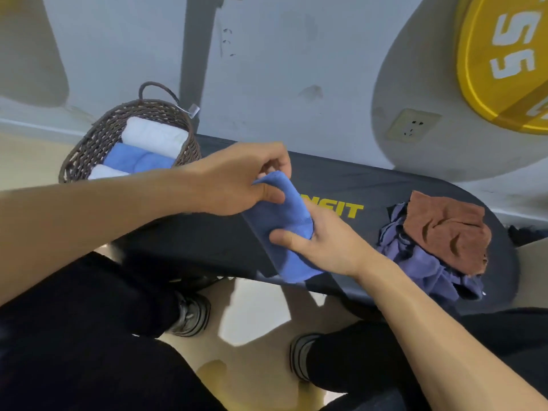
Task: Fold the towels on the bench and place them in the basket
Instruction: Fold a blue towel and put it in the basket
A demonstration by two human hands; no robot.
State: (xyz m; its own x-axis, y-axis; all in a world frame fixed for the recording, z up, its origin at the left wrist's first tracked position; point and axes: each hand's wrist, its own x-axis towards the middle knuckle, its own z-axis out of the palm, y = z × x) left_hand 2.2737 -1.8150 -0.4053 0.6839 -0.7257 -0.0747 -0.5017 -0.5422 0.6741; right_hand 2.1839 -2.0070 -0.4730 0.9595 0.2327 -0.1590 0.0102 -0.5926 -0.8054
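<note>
Left hand (237, 182) pinching the upper end of a folded blue towel (281, 229) at frame centre, right hand (323, 238) gripping its middle, above the dark surface (341, 185), basket (89, 149) sitting upper left.

Blue towel (284, 232) in both hands: soft napped cloth; bench (355, 185) beneath: smooth matt padding; basket (89, 149) beyond left hand (237, 182): rough woven wicker.

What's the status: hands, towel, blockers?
Both hands grip blue towel: left hand far end, right hand middle. Basket holds three. Brown towel, purple pile unfolded. No blockers.
</note>
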